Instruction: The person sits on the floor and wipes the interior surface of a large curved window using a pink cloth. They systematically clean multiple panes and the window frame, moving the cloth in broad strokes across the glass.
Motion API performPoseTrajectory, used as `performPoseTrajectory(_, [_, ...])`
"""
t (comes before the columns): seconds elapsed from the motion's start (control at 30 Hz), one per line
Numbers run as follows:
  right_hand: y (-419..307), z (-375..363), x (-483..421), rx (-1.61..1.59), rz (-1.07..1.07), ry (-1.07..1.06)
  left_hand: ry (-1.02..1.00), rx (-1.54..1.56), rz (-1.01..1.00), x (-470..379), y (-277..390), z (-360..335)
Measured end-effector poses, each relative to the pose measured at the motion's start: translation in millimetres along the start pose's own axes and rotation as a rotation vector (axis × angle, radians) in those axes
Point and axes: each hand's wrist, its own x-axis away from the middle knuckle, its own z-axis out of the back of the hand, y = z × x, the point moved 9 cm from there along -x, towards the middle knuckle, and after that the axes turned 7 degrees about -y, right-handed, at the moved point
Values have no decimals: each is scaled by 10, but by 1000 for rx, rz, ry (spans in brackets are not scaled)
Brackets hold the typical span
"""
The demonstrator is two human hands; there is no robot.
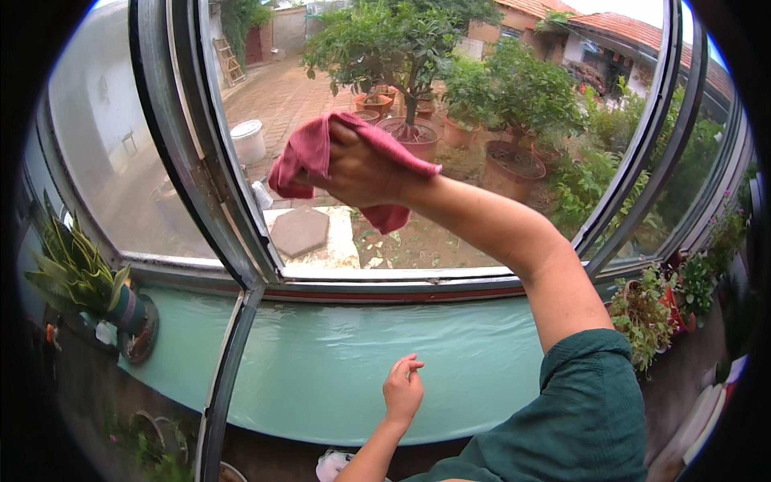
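My right hand (355,162) is raised in front of the window pane (433,241), gripping a crumpled pink cloth (301,158) that hangs around the fingers and under the wrist. Whether the cloth touches the glass I cannot tell. My left hand (405,388) is held low over the glossy green sill surface (313,373), with nothing in it, its fingers loosely bent and partly apart. The metal window frame (397,276) runs along the bottom of the pane.
An open window sash (224,361) stands at left, its edge reaching down past the sill. A potted snake plant (129,310) stands at the sill's left end, and flowering potted plants (644,313) at the right. Beyond the glass lies a brick courtyard with potted trees (412,129).
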Motion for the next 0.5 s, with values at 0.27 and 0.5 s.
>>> performPoseTrajectory(0.27, [2476, 2123, -235, 402, -438, 110, -18, 4, 13, -84, -212, -124])
performPoseTrajectory(0.5, [2342, 1936, 95, 542, -655, 343, -68, 43, 73, -54, -139, -198])
